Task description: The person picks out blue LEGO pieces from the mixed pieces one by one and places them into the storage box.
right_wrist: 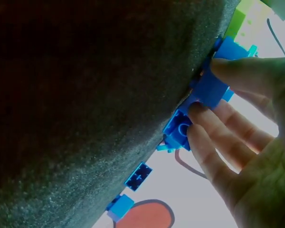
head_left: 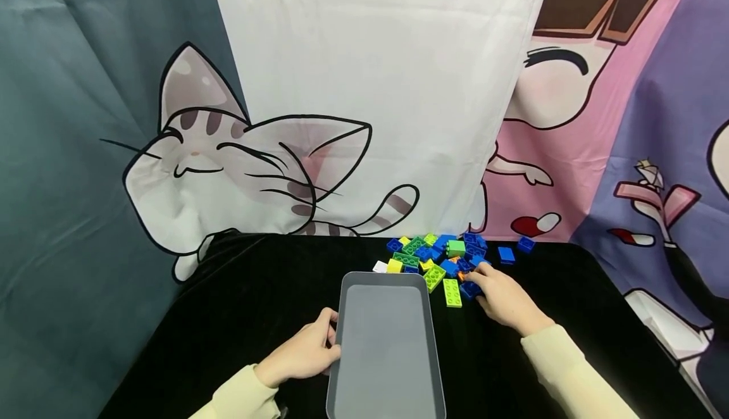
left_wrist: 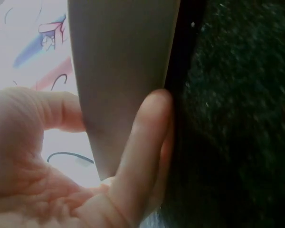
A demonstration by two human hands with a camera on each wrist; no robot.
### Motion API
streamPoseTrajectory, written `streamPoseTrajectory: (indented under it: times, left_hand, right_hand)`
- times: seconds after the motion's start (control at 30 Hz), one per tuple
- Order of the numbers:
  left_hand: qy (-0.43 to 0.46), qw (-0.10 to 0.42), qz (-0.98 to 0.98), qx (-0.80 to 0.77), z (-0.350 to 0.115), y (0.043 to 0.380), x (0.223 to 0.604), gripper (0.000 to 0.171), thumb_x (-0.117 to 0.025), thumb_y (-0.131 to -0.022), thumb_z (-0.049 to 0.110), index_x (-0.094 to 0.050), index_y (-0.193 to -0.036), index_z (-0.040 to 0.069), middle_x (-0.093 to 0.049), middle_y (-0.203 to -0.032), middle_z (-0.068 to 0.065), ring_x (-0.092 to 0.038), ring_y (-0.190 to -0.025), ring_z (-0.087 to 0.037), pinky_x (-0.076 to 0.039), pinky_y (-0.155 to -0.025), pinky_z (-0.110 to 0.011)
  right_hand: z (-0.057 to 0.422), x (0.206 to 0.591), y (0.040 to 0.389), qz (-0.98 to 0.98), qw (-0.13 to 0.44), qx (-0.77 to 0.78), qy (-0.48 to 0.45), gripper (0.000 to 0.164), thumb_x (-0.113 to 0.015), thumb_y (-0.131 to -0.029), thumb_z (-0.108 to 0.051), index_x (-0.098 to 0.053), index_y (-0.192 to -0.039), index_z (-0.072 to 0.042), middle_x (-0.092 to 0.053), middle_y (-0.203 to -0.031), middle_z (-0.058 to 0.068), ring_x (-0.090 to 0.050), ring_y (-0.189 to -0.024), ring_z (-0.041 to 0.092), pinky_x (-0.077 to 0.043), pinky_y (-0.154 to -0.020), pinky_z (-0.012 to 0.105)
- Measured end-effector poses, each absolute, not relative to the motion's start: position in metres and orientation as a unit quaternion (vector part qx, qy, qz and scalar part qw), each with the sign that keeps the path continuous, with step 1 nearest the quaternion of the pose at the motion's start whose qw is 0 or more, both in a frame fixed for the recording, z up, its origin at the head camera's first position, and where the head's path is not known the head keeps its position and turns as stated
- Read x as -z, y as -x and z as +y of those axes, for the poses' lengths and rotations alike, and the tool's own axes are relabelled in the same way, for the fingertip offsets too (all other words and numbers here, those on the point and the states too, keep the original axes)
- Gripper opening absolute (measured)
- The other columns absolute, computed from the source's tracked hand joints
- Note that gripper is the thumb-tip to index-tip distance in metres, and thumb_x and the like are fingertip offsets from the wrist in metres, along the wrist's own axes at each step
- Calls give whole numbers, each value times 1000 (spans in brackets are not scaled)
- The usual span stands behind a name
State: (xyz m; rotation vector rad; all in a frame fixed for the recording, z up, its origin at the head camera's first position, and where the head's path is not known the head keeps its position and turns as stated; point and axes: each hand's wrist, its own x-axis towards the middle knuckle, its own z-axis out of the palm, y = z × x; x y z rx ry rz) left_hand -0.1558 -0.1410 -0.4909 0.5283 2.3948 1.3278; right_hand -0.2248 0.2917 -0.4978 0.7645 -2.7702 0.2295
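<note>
One shallow gray tray (head_left: pixel 387 343) sits at the bottom centre of the head view, and we see the left hand (head_left: pixel 304 349) gripping its left wall. Right of centre, the right hand (head_left: pixel 507 302) pinches a blue brick (head_left: pixel 470 290) at the near right of the brick pile (head_left: pixel 424 254), on the black cloth (head_left: pixel 490 368).

We judge the brick light, stiff and hard to damage, its smooth sides a little slippery; thumb and fingers across opposite flat sides should serve. The tray looks light and rigid too, best held by its rim.

Only the head view gives us the tray's bare inside and the whole pile. The left wrist view adds a digit laid against the tray's outer wall, its tip near the cloth; the right wrist view, lower centre, adds a loose brick's hollow underside (right_wrist: pixel 138 176).
</note>
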Motion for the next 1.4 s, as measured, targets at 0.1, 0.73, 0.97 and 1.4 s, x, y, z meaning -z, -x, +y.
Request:
streamPoseTrajectory:
  times: [0.1, 0.73, 0.97, 1.4]
  left_hand:
    - [-170, 181, 846, -473, -137, 161, 490, 61, -58, -85, 13, -34, -139, -1, -54, -101, -12, -63, -65, -18, -55, -51, -32]
    - [-175, 197, 834, -485, -141, 183, 496, 85, -59, -83, 15, -19, -158, 10, -51, -112, -13, -65, -69, -20, -56, -57, -36]
    - [-183, 200, 823, -499, -143, 187, 501, 87, -60, -82, 14, -19, -159, 15, -51, -119, -14, -67, -69, -21, -57, -58, -36]
    - [-188, 219, 814, -505, -149, 185, 504, 89, -62, -83, 15, -17, -160, 15, -50, -122, -14, -66, -70, -22, -57, -59, -37]
  right_hand:
    - [293, 496, 228, -953, 135, -83, -257, 42, -79, -75, -9, -70, -116, -6, -57, -107, 6, -58, -86, 17, -55, -81, 38]
    - [235, 461, 198, -922, 164, -242, -252, 34, -78, -80, -26, -69, -111, -17, -60, -101, -9, -57, -85, 7, -54, -75, 29]
    - [199, 468, 182, -915, 134, -246, -292, 35, -77, -81, -29, -69, -113, -18, -58, -102, -11, -55, -85, 4, -52, -75, 22]
    - [164, 470, 162, -904, 90, -248, -337, 36, -72, -86, -34, -68, -117, -17, -54, -101, -11, -52, -83, 5, -50, -73, 18]
